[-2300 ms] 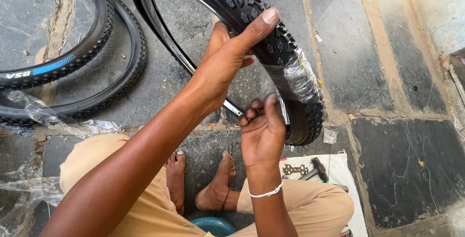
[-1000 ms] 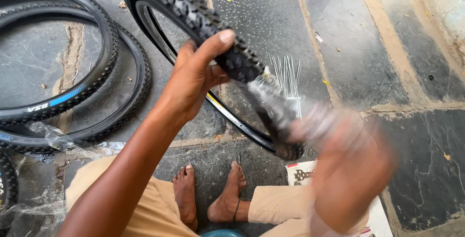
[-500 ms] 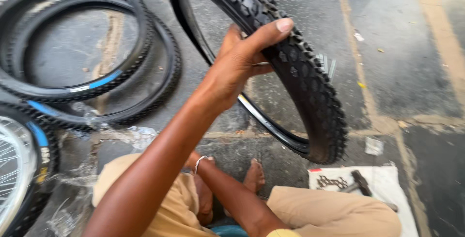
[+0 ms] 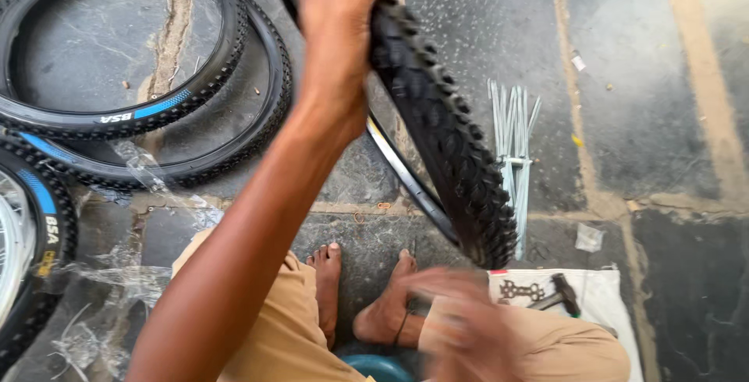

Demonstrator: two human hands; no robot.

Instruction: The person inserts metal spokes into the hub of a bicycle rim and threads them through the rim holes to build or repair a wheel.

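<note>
item: knobby tyre (image 4: 445, 140) on its rim (image 4: 406, 179), upright, running from top centre to lower centre of the frame, base on the stone floor (image 4: 640, 117) by your bare feet. your left hand (image 4: 339, 31) closed over the tread at top; your right hand (image 4: 460, 327) blurred at bottom centre, grip cannot be told. spokes bundle (image 4: 511, 140) lies just right of the tyre; spare tyres (image 4: 156, 109) upper left. risk: held by one hand alone, the tyre may roll or tip onto the spokes.
</note>
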